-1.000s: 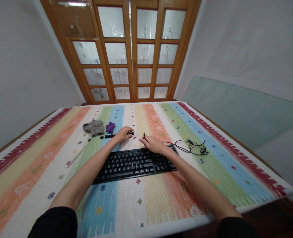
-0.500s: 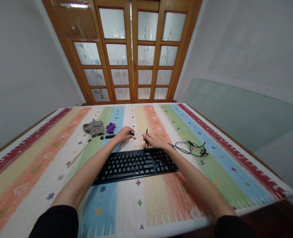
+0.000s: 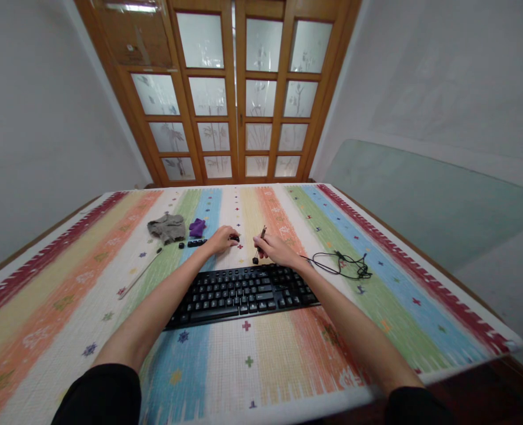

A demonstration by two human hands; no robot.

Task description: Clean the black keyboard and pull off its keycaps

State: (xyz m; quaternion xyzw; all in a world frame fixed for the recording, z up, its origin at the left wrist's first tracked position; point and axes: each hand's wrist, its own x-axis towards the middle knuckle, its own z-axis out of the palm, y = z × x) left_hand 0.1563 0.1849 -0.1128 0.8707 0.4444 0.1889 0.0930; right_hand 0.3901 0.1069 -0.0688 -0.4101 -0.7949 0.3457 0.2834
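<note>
A black keyboard (image 3: pixel 244 293) lies on the striped tablecloth (image 3: pixel 288 354) in front of me. My right hand (image 3: pixel 275 249) is closed around a thin dark tool (image 3: pixel 258 244), held tilted just beyond the keyboard's far edge, with a small dark piece at its lower tip. My left hand (image 3: pixel 221 240) rests on the cloth further left, fingers curled over small black keycaps (image 3: pixel 234 238). More loose black keycaps (image 3: pixel 193 243) lie just left of that hand.
A grey cloth (image 3: pixel 167 227) and a purple cloth (image 3: pixel 197 226) lie at the back left. A thin stick (image 3: pixel 140 274) lies to the left of the keyboard. The keyboard's coiled black cable (image 3: pixel 343 264) is on the right. Wooden glass-paned doors (image 3: pixel 235 94) stand behind the table.
My right hand has lifted off the keyboard's far edge and tilted the tool, a small dark piece now hanging at its tip. The left hand has stayed put.
</note>
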